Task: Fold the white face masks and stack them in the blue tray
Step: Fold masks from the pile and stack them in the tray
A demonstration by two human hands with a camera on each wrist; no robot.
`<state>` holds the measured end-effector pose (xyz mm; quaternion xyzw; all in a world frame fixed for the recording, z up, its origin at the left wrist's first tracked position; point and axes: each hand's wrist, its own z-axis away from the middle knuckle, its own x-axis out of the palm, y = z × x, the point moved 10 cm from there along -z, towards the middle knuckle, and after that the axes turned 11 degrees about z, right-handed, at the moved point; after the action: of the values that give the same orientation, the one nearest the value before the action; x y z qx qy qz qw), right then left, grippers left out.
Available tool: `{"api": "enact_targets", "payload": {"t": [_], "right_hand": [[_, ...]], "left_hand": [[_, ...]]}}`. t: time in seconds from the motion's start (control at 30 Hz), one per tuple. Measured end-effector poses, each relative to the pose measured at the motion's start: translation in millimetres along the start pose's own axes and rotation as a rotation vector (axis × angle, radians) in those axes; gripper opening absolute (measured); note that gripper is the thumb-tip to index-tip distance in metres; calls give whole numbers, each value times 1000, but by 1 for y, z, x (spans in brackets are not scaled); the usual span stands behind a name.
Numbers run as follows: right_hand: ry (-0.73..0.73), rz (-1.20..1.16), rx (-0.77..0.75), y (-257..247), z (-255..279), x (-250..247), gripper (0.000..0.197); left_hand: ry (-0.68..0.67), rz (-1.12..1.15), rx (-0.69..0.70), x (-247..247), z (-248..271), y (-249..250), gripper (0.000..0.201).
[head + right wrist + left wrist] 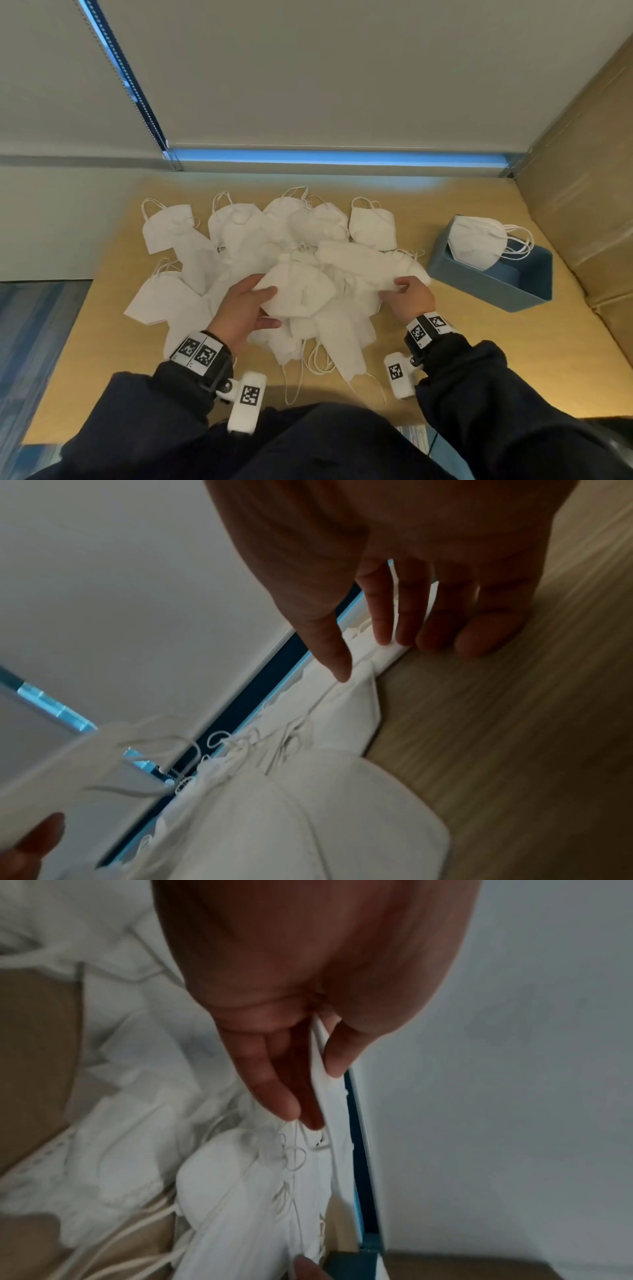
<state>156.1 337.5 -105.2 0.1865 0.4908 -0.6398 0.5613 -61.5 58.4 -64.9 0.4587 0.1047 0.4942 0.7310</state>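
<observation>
A heap of white face masks (pixel 239 246) covers the middle of the wooden table (pixel 479 359). My left hand (pixel 270 306) grips one unfolded mask (pixel 298 291) on top of the heap, thumb above and fingers below. In the left wrist view the left hand (pixel 315 1088) pinches that mask's edge (pixel 325 1096). My right hand (pixel 402 286) pinches the right end of a long mask (pixel 363 263). The right wrist view has the right hand (pixel 366 658) at that mask's edge (pixel 352 704), on the table. The blue tray (pixel 479 284) stands to the right and holds folded masks (pixel 476 243).
A cardboard box (pixel 582 205) rises along the table's right side, close behind the tray. A lowered window blind (pixel 308 85) closes the far side. Loose ear loops (pixel 318 363) trail towards the near edge. Left of the table is blue carpet (pixel 30 325).
</observation>
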Motion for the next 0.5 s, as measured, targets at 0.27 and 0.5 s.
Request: {"api": "enact_targets", "payload": {"t": [0.27,0.5], "right_hand": [[34,313,-83,-38,5,24,78],[-152,-191,50,-23,10,6,36]], "left_hand": [[118,613,-322,-3,17,-44,29],[99,667,-314,4,21,-52,41]]}}
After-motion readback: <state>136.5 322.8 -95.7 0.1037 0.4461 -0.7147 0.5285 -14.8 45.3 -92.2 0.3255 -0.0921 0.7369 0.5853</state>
